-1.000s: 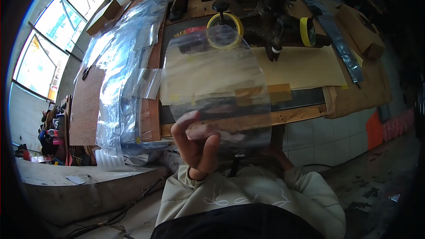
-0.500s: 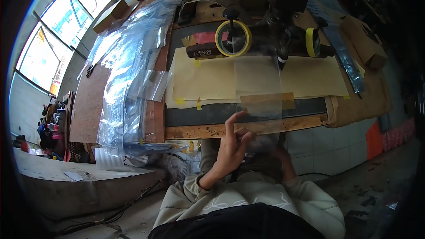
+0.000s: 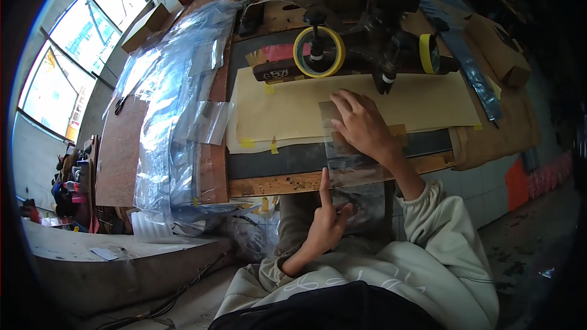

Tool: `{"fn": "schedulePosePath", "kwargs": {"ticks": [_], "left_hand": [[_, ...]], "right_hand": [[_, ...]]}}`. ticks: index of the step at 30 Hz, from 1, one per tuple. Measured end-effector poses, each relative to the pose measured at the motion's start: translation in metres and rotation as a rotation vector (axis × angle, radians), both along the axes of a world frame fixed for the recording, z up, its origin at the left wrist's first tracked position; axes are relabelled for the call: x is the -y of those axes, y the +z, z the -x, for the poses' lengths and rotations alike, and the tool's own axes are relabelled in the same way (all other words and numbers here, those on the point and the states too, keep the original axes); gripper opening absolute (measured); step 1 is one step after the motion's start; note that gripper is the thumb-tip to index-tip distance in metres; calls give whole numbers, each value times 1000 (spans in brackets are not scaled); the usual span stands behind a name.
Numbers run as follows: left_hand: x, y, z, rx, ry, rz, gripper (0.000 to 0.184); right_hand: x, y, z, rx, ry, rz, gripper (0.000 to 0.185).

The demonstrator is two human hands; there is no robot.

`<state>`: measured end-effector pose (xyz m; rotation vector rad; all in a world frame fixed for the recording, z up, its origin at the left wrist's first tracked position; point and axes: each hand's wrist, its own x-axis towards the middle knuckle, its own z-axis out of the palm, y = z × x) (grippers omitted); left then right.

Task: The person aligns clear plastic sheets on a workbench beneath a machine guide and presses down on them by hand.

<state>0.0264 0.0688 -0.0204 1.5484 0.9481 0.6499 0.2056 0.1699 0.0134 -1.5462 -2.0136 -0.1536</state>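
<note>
A clear plastic sheet (image 3: 356,175) lies across the near edge of the workbench, its lower part hanging over the front. My right hand (image 3: 362,123) rests on its upper part, palm down, fingers spread and partly bent. My left hand (image 3: 327,227) is below the bench edge, beside the sheet's left side. Its index finger points up to the sheet's edge, the thumb stands apart, and the other fingers are curled. Under the sheet's far end is cream-coloured paper (image 3: 281,104), held with bits of yellow tape.
Behind the paper stands a dark machine bar (image 3: 275,73) carrying a yellow tape roll (image 3: 318,73) and a second yellow roll (image 3: 426,55). Clear plastic sheets (image 3: 177,104) are heaped at left. A cardboard box (image 3: 498,49) sits at right. The bench has a wooden front edge (image 3: 275,184).
My right hand has come up from below the bench onto the sheet. The sheet's far end has moved nearer to me, away from the machine bar. My left hand has shifted slightly down.
</note>
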Motion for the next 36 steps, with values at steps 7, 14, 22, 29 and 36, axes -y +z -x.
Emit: {"fn": "schedulePosePath", "kwargs": {"ticks": [7,14,22,29,36], "left_hand": [[-6,-5,6,36,-31,-65,85],[-22,-2,4,42,-73,-215,81],[-35,8,8,-255,-99,-433,69],[-112,82,9,-606,-95,-777,48],[-177,31,-23,-630,-178,-1030,38]], "right_hand": [[-18,-18,8,67,-99,35,47],[-15,-13,10,34,-91,-93,42],[-17,-17,11,121,-64,-158,24],[-16,-17,10,149,-39,-105,24],[-18,-15,3,91,-30,-25,31]]}}
